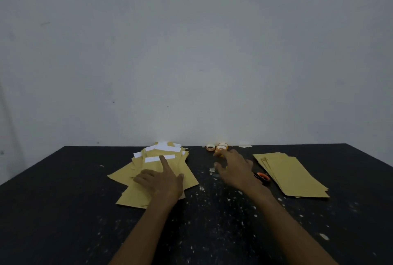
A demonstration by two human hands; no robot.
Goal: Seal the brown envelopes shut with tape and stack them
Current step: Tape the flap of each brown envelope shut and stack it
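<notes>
A loose pile of brown envelopes [138,192] with white tape strips lies left of centre on the black table [63,211]. My left hand [163,179] rests on this pile, index finger stretched onto the white strip [154,159] of the top envelope. A neater stack of plain brown envelopes [295,175] lies at the right. My right hand [236,169] hovers between the two piles with fingers spread, holding nothing, its fingertips just short of the tape rolls [221,147] by the far edge.
An orange-and-black object [263,177], partly hidden by my right wrist, lies beside the right stack. White paper scraps speckle the table top. A plain grey wall [191,52] stands right behind the table's far edge.
</notes>
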